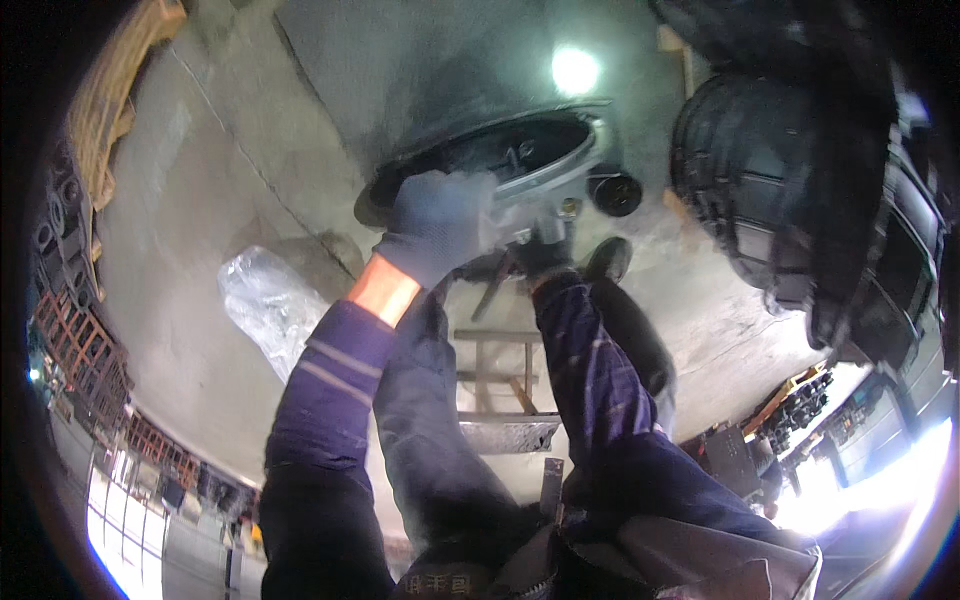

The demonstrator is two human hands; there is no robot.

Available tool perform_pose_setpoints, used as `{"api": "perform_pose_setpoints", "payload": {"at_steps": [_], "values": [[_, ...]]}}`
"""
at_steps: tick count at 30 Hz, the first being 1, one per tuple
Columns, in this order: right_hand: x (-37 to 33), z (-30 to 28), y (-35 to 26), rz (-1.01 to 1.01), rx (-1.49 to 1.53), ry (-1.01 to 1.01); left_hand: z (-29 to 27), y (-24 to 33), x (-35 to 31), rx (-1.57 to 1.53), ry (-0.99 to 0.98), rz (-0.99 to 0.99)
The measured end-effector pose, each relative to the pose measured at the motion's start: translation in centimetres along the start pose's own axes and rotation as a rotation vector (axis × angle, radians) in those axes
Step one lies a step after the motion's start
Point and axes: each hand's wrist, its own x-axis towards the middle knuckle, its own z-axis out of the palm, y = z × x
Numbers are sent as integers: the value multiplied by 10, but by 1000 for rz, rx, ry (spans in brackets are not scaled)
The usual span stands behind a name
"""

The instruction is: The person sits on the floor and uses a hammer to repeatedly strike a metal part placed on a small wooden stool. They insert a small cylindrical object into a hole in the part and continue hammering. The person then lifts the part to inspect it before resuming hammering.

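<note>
In front of me a large round metal housing (590, 150) with a dark hollow middle stands tilted, its rim facing me. My left hand (437, 222), in a grey glove, is closed at the near left part of the rim; its fingertips are blurred and hidden. My right hand (545, 252), in a darker glove, is closed low at the housing's near side, beside a pale metal fitting (520, 222). A dark narrow bar (490, 290) slants down from beside the right hand. What either hand grips is hidden. A black cylindrical part (614, 192) sits just right of the housing.
Crumpled clear plastic (268, 300) lies on the concrete floor (200, 330) at left. A metal-framed stool (505, 430) is between my legs. Large black ribbed parts (750, 180) stand at right. Wooden pallets (115, 110) and racked parts (75, 330) line the far left.
</note>
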Motion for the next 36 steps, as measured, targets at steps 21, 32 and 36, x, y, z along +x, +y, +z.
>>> {"api": "perform_pose_setpoints", "payload": {"at_steps": [21,32,36], "values": [[-419,-213,3,454,2097,752,-205,387,-161,-261,-273,252],[-575,-235,190,551,2839,862,-101,642,-144,198,-415,816],[-639,-269,255,769,2581,1135,-76,734,-147,-70,-595,489]]}}
